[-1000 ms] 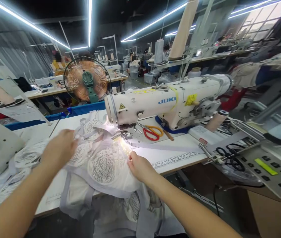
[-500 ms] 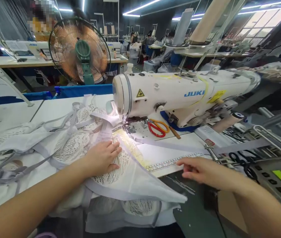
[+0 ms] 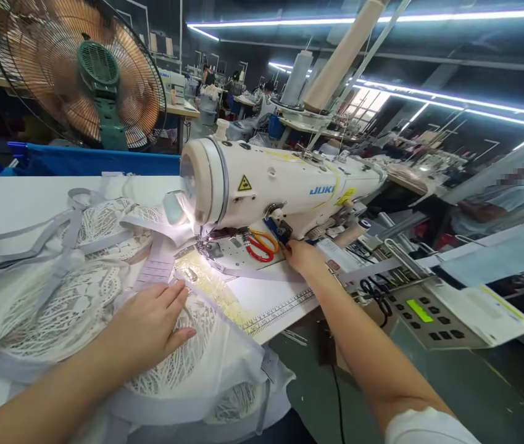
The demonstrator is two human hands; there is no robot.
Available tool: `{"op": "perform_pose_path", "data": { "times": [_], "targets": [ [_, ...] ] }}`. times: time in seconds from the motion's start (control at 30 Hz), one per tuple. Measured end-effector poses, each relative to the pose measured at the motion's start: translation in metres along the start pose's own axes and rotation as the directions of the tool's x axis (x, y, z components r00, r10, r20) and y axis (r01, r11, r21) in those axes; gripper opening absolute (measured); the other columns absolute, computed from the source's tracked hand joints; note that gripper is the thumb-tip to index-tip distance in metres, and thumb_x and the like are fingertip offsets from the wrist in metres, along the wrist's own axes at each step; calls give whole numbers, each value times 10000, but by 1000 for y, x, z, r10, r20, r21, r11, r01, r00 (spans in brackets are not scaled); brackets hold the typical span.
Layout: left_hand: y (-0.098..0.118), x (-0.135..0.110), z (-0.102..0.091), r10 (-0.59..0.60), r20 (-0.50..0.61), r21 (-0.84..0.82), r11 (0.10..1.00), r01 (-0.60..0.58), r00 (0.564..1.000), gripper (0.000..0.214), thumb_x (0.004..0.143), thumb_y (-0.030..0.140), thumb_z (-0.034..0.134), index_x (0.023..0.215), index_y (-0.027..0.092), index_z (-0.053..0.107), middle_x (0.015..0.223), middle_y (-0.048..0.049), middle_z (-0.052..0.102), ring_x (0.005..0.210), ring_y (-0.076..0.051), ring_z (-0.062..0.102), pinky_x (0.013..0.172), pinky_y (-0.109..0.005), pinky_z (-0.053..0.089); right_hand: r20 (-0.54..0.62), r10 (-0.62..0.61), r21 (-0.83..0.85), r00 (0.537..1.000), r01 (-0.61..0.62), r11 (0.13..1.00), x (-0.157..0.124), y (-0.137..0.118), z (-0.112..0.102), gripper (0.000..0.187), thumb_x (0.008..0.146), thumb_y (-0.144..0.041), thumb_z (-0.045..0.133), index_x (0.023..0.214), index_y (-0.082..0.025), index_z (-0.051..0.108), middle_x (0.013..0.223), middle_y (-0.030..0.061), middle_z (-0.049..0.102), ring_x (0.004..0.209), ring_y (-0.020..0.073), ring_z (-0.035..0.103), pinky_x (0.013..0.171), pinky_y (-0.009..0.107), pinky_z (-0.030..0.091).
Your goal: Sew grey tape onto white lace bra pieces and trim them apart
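My left hand lies spread on a white lace garment with lilac-grey edging, left of the ruler strip. The garment's upper edge runs near the needle area of the sewing machine. My right hand has its fingers closed at the machine bed, on the spot where a slim wooden-handled tool lies; the fingers cover most of it. Close beside those fingertips are scissors with red and yellow handles. A lilac-grey band stretches across the bed under my right wrist.
A ruler strip runs along the table's front edge. More lace pieces heap on the left. A control box with a green display juts out at right. Behind the table stands a large fan; people sit at machines farther back.
My right hand has moved from the ruler's end up to the machine bed beside the scissors, closing there. My left hand stays on the lace garment. The view has turned right.
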State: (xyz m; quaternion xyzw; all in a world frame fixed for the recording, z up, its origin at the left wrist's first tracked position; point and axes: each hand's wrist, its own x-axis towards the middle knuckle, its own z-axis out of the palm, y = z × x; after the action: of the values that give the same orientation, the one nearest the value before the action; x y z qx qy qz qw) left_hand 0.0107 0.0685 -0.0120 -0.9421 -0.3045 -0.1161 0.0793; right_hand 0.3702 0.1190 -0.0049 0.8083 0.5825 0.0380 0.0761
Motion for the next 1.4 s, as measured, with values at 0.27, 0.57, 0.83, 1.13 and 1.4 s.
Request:
{"op": "perform_pose_path", "data": {
  "times": [0.27, 0.57, 0.83, 1.13, 1.4],
  "targets": [
    [1, 4, -1, -21, 91, 9, 1000, 20, 996, 486, 846, 432, 490, 1135, 63, 619, 1219, -176, 572, 999, -318, 565, 810, -423, 455, -100, -69, 23, 993, 72, 997, -32, -7, -13, 300, 902, -268, 390, 1036, -137, 625, 1049, 154, 628, 979, 250, 581, 795, 316, 417],
    [-2, 0, 0, -2, 22, 44, 999, 1, 1000, 502, 838, 497, 461, 1132, 125, 626, 1211, -124, 591, 1047, -334, 548, 848, -471, 430, -29, -285, 161, 958, 285, 945, -15, -101, -40, 258, 889, -316, 503, 1057, -136, 581, 1071, 80, 605, 964, 196, 578, 837, 399, 464],
    [-21, -2, 23, 88, -61, 17, 996, -87, 994, 568, 797, 573, 460, 1121, 138, 627, 1222, -142, 579, 1120, -344, 525, 914, -474, 428, 22, -211, 311, 977, 194, 930, -3, -105, -51, 266, 886, -313, 519, 1079, -135, 561, 1072, 55, 586, 902, 176, 587, 769, 369, 498],
    [-16, 0, 20, 26, -26, -45, 999, -27, 999, 504, 822, 538, 428, 1097, 164, 624, 1198, -121, 599, 1097, -349, 533, 881, -528, 444, -111, -280, 589, 953, 290, 754, -109, -109, -39, 174, 896, -314, 362, 790, -207, 450, 738, -23, 598, 669, 112, 558, 561, 200, 412],
    [-9, -1, 9, 32, -5, -17, 999, -32, 999, 461, 840, 481, 442, 1075, 128, 622, 1201, -159, 582, 1073, -343, 541, 871, -485, 447, -335, -413, 817, 847, 480, 320, -158, -140, -9, 59, 783, -215, 430, 729, -211, 405, 726, -2, 472, 712, 147, 468, 666, 267, 401]
  ]
}}
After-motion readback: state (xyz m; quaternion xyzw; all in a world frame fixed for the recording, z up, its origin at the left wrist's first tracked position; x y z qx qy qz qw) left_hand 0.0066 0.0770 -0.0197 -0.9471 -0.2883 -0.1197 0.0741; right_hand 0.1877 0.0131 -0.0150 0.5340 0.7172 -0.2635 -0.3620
